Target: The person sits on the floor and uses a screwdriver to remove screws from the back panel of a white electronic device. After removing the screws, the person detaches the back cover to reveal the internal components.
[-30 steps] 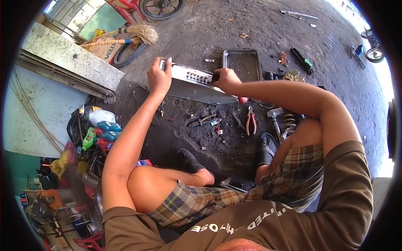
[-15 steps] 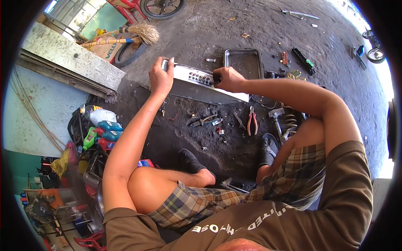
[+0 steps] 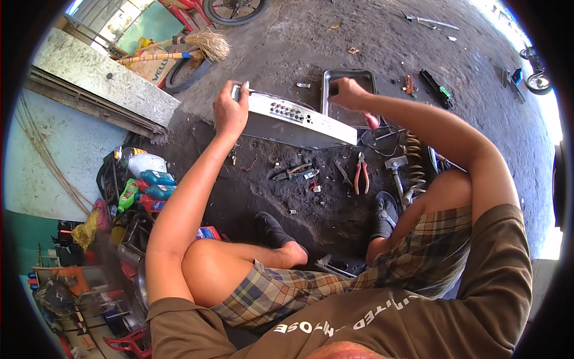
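Note:
A long metal electronics box (image 3: pixel 326 127) with a pale panel, a cluster of small round coloured sockets and a dark side stands tilted on the ground ahead of me. My left hand (image 3: pixel 231 110) grips its left end, thumb over the top edge. Off the box, my right hand (image 3: pixel 353 94) is raised over a dark rectangular metal tray (image 3: pixel 325 90). Its fingers are curled closed round something dark that I cannot make out. A blurred reddish, rounded thing (image 3: pixel 372 121) shows just below that wrist; whether it is in the hand is unclear.
Red-handled pliers (image 3: pixel 361 173), a hammer (image 3: pixel 396 163), a coil spring (image 3: pixel 415 157) and more pliers (image 3: pixel 293 172) lie on the dark ground between the box and my feet. Bottles (image 3: pixel 156 185) crowd the left side. Brooms (image 3: pixel 206 46) and a tyre (image 3: pixel 185 75) lie beyond a low wall.
My right hand has left the box's panel and moved right and up, over the tray. The reddish thing now shows below its wrist. My left hand keeps its grip on the box.

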